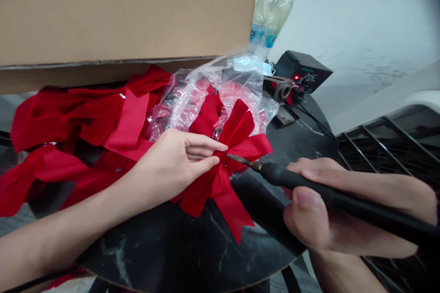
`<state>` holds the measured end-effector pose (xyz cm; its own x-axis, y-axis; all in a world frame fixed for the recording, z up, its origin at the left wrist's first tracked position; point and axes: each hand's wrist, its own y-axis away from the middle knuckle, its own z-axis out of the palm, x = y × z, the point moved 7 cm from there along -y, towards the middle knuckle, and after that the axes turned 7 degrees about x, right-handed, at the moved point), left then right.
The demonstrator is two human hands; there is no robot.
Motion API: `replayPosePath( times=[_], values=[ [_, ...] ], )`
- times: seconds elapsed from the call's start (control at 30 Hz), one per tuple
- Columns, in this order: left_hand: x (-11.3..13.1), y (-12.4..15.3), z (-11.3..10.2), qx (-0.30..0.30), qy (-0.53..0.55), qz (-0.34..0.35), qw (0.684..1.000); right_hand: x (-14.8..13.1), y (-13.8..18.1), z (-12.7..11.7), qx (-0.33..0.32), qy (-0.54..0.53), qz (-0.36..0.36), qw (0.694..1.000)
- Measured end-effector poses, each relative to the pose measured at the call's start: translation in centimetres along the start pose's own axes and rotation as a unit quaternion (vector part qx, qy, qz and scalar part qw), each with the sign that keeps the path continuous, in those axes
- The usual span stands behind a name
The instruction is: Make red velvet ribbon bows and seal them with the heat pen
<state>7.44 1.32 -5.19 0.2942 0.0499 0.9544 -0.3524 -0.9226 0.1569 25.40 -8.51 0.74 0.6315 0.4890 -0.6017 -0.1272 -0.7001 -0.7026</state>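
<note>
Cardboard box (127, 9), one, large and brown, filling the upper left behind the work. Round table (165, 261), black with pale marble-like veining, its curved edge visible at front. Dark barred rack (395, 146), at the far right, beside the table. Pile of red bows (85, 114), velvety and satiny, heaped on the table's left side. Clear plastic bag (182, 105), crumpled, red showing through it, between the pile and the black unit.

Right hand (319, 201), closed around the handle of a black soldering iron (288, 178) — thumb on the near side, tool pointing left. Left hand (185, 155), fingers extended, thumb and fingertips pinching at the centre of one red bow (237, 119). That bow lies at the front of the bag, loops and notched tails spread, one tail over the bare tabletop. The iron's metal tip is at the bow's centre, just beside the left fingertips (whether it touches the cloth cannot be told).

Two bottles (278, 9), blue-capped, pale liquid within, behind the bag. Black unit (304, 71) with dial — small red light (296, 77) lit. Metal holder (283, 89), just beside it.
</note>
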Motion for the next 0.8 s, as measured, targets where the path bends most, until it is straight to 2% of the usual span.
replayPosePath(
  times=[0.1, 0.2, 0.37, 0.5, 0.63, 0.8],
  values=[
    [0.0, 0.0, 0.0, 0.001, -0.003, 0.002, 1.000, -0.8, -0.1, -0.2, 0.034, -0.016, -0.070, 0.997],
    [0.0, 0.1, 0.0, 0.000, -0.005, 0.003, 1.000, -1.1, -0.1, -0.2, 0.065, -0.001, -0.098, 0.993],
    [0.0, 0.1, 0.0, -0.001, 0.002, 0.003, 1.000, -1.3, -0.3, 0.3, 0.066, 0.022, -0.100, 0.993],
    [-0.1, 0.2, 0.0, 0.006, -0.002, 0.002, 1.000, -1.3, -0.3, 0.1, 0.084, 0.000, -0.088, 0.993],
    [-0.1, 0.1, 0.0, 0.003, -0.001, 0.009, 1.000, -0.9, -0.4, 0.9, 0.036, -0.014, -0.058, 0.998],
    [-0.1, 0.0, -0.1, 0.004, -0.006, 0.006, 1.000, -1.0, -0.1, 0.4, 0.094, -0.011, -0.064, 0.993]
  ],
)
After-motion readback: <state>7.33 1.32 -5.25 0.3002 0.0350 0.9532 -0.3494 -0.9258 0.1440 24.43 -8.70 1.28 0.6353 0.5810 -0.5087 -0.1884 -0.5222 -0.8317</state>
